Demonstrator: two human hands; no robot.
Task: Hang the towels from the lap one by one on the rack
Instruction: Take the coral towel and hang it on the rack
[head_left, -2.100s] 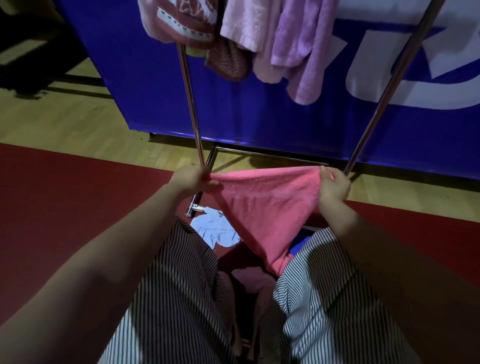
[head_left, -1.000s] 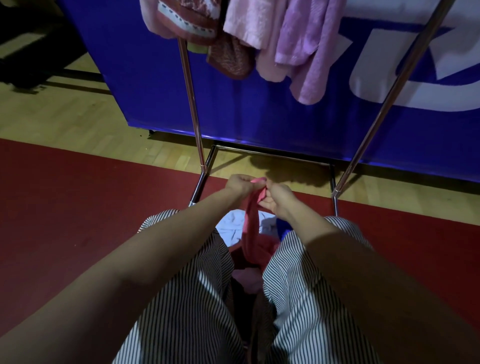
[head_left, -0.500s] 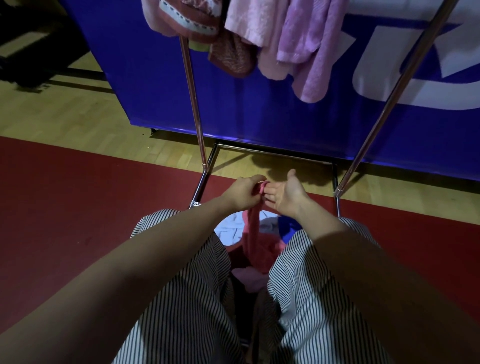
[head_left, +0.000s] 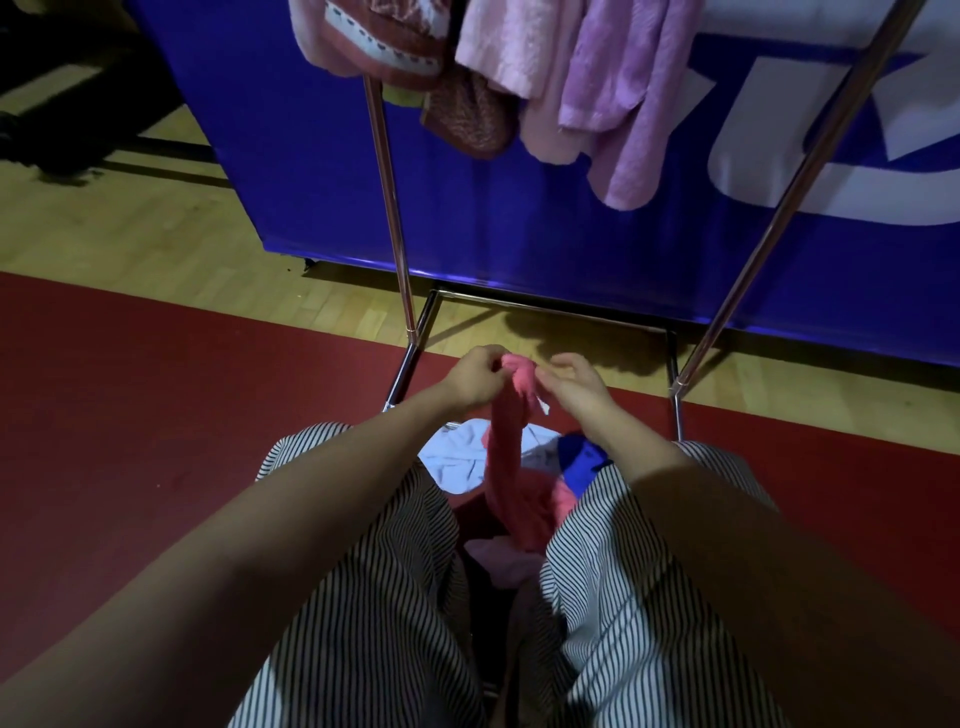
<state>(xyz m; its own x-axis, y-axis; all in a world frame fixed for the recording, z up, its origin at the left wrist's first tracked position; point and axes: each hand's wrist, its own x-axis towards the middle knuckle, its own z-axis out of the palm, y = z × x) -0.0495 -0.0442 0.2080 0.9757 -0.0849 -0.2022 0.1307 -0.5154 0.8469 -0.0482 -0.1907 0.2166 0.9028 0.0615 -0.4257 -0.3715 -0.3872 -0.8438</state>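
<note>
A pink towel (head_left: 511, 457) hangs bunched and narrow above my lap. My left hand (head_left: 475, 379) grips its top end. My right hand (head_left: 574, 384) is beside it, its curled fingertips pinching the same top end. A white towel (head_left: 457, 460), a blue towel (head_left: 582, 460) and a pale pink one (head_left: 501, 564) lie between my striped trouser legs. The metal rack (head_left: 387, 171) stands in front of me, with several pink, purple and patterned towels (head_left: 597, 88) hung at the top.
A blue banner wall (head_left: 519, 223) stands right behind the rack. The rack's right pole (head_left: 779, 208) slants upward and its base bars rest on the wooden floor and red mat (head_left: 156, 415).
The pink towel, spread wide between both hands 2 s ago, is now gathered into a narrow bunch. My right hand opened half a second ago and now pinches the top again.
</note>
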